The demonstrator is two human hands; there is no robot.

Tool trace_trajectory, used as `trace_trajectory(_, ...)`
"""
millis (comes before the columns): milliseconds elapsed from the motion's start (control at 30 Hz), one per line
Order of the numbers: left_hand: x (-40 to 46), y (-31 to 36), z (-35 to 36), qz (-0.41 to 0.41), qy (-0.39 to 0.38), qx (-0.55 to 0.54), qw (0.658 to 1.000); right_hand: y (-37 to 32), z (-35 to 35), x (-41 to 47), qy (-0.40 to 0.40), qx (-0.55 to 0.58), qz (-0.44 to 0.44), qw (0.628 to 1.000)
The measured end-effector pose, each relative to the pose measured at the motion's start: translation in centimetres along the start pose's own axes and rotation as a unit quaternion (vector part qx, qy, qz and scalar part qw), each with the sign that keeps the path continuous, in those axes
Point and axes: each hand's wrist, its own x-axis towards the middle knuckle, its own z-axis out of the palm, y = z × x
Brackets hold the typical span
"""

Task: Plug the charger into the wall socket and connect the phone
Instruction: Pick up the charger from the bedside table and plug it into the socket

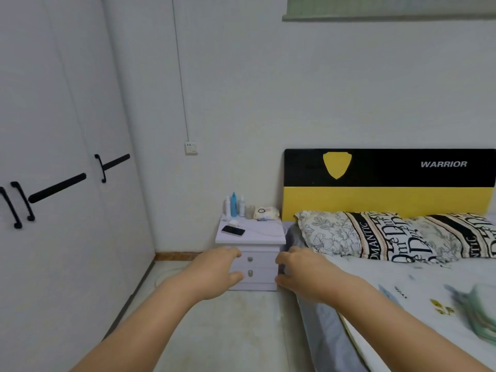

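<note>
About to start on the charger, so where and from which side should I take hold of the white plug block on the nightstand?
Take the charger block by its two side faces, coming from above and the front. It lies low on the nightstand, just behind the phone, its cable trailing right. Bottles crowd the back, so reach over the phone. Detail is small; confirm closer.

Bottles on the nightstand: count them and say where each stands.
3, in a row at the back-left of the nightstand: a white bottle leftmost, a blue bottle in the middle, a pale bottle rightmost. Others may be hidden behind.
</note>
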Motion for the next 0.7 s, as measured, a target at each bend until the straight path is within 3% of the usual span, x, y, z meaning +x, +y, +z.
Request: trace_trajectory(700,21.3,-10.3,-4.8,0.009,-0.002,0.020,1.000,2.2,-1.8,22.1,-0.013,0.004,0.023,1.000)
